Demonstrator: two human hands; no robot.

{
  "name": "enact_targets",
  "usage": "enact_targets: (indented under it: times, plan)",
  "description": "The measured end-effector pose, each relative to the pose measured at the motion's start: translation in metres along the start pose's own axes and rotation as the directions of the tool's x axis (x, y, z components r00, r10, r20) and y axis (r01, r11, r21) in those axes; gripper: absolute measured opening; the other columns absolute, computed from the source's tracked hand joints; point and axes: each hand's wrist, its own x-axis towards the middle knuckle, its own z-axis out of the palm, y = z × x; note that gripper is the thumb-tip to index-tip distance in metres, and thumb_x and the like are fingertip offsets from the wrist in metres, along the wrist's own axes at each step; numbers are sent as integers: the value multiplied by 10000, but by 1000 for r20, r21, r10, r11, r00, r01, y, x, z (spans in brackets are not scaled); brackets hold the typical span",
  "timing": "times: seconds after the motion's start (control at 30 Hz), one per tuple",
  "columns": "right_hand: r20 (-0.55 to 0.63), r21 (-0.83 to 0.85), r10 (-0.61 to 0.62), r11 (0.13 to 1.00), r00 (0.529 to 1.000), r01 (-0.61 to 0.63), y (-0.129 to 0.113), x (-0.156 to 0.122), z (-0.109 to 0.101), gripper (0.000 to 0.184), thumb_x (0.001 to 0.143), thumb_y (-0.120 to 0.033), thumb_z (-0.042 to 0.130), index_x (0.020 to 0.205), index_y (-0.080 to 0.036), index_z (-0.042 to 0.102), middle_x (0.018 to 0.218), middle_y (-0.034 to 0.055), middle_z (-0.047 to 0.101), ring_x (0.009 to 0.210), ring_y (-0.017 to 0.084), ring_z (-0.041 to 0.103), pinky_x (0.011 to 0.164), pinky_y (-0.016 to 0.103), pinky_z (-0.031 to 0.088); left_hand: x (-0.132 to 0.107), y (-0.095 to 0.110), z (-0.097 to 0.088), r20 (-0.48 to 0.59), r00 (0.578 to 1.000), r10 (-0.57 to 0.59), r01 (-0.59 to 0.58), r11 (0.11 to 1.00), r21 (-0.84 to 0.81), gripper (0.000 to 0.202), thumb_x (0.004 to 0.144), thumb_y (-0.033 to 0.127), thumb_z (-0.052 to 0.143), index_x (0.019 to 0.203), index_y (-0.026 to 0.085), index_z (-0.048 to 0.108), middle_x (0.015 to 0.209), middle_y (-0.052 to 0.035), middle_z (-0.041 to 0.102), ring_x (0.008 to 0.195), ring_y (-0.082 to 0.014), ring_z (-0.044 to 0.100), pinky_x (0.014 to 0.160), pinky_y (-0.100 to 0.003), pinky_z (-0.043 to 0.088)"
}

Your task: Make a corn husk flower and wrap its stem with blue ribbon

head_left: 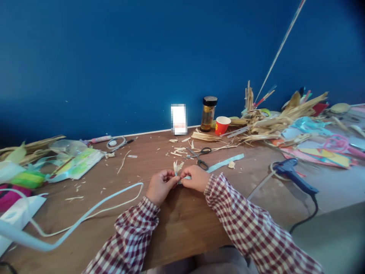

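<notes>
Both hands meet at the middle of the brown table [182,224]. My left hand [160,185] is closed in a pinch on a small pale husk piece [178,166] that sticks up between the hands. My right hand [196,177] is closed on the near end of a light blue strip [225,163], which runs away to the right across the table. Both arms wear red and white checked sleeves. Black-handled scissors [201,156] lie just beyond the hands.
A blue glue gun [293,173] with a black cord lies to the right. A red paper cup [221,125], a dark-lidded jar [208,113] and a pile of dried husks [273,121] stand at the back. A long pale blue band [94,211] loops at the left, near plastic bags [71,161].
</notes>
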Motion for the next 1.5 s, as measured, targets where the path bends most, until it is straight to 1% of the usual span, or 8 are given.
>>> enact_targets:
  times: [0.1, 0.23, 0.37, 0.67, 0.8, 0.97, 1.23, 1.5]
  plan:
    - [16, 14, 19, 1000, 1000, -19, -2, -1, -2, 165, 669, -256, 560, 735, -150, 667, 558, -19, 556, 513, 76, 449, 487, 182, 304, 0, 1, -2, 26, 998, -56, 57, 998, -19, 308, 592, 338, 714, 811, 139, 629, 661, 8, 619, 565, -89, 534, 548, -202, 430]
    - [23, 1, 29, 1000, 999, -29, -5, -2, -4, 176, 674, -280, 557, 728, -153, 666, 539, -24, 536, 513, 79, 440, 467, 180, 287, 1, 4, -3, 31, 995, -91, 91, 996, -14, 273, 561, 358, 729, 665, 133, 615, 565, 32, 581, 512, -74, 502, 510, -185, 403]
    - [20, -10, 25, 1000, 999, -25, -4, -2, -4, 185, 684, -292, 555, 725, -152, 669, 524, -28, 520, 506, 75, 426, 473, 181, 283, 1, 6, -3, 39, 996, -80, 81, 997, -17, 288, 543, 372, 734, 609, 142, 573, 514, 45, 554, 472, -70, 480, 475, -184, 382]
    - [100, -4, 9, 1000, 995, -8, 0, -1, -6, 235, 735, -308, 514, 673, -128, 651, 449, -53, 404, 446, 61, 334, 440, 192, 229, 0, 5, -3, 27, 997, -68, 69, 997, -16, 300, 551, 364, 732, 611, 143, 538, 495, 45, 542, 453, -67, 479, 459, -180, 373]
    - [116, 21, -18, 1000, 993, 16, 1, -1, -5, 242, 749, -304, 487, 667, -132, 637, 469, -54, 406, 457, 61, 341, 442, 189, 230, 1, 4, -3, 35, 998, -54, 55, 998, -19, 293, 567, 353, 726, 606, 141, 527, 488, 49, 541, 446, -57, 469, 458, -173, 366]
    - [79, 22, -57, 998, 995, 55, 2, -2, -3, 236, 746, -303, 477, 643, -137, 611, 490, -54, 412, 483, 65, 363, 464, 188, 248, 0, 4, -1, 1, 999, -38, 38, 998, -40, 287, 571, 348, 723, 604, 148, 520, 459, 54, 535, 427, -57, 458, 429, -169, 346]
    - [-12, -35, -131, 991, 991, 131, 1, -2, -1, 192, 726, -262, 499, 620, -151, 614, 491, -57, 416, 494, 65, 368, 503, 193, 263, 1, 6, 1, -58, 996, -67, 63, 996, -56, 324, 545, 373, 738, 596, 156, 502, 441, 50, 537, 409, -64, 479, 414, -168, 366]
    - [-4, -26, -65, 998, 998, 65, 2, -2, 1, 182, 701, -296, 525, 630, -150, 606, 501, -46, 463, 489, 70, 399, 483, 187, 284, 1, 8, 3, -119, 986, -116, 109, 992, -62, 355, 505, 396, 754, 590, 152, 511, 433, 53, 525, 395, -63, 483, 387, -160, 373]
